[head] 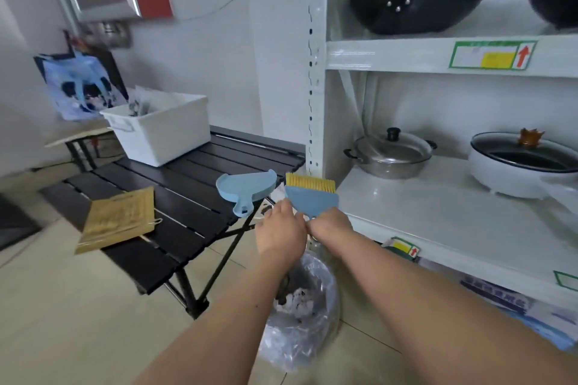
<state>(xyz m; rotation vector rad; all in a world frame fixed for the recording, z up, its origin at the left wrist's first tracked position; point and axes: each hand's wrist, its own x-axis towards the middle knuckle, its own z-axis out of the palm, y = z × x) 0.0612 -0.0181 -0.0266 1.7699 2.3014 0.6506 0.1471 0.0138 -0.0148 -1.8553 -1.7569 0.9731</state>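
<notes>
Since the bin bag (300,316) sits on the floor right under my wrists, I judge the work to be cleaning the brush (309,198) over it. To do that well I would tip the bristles down toward the bag's mouth before picking at them, so that whatever comes loose drops in and not onto the tiles. Just above the bag, my left hand (281,230) and right hand (331,226) meet knuckle to knuckle. The right has its fingers curled round the brush's short handle. The left is bent in against the brush's lower left shoulder, pinching it as far as I can judge, since the back of the hand hides the fingertips. Between them the brush stands upright in the air, yellow bristles pointing up and away. Just beyond, the blue dustpan (247,187) lies on the corner of the black bench (175,197), apart from both hands, its handle over the edge. A white shelf (406,206) runs off to the right.
</notes>
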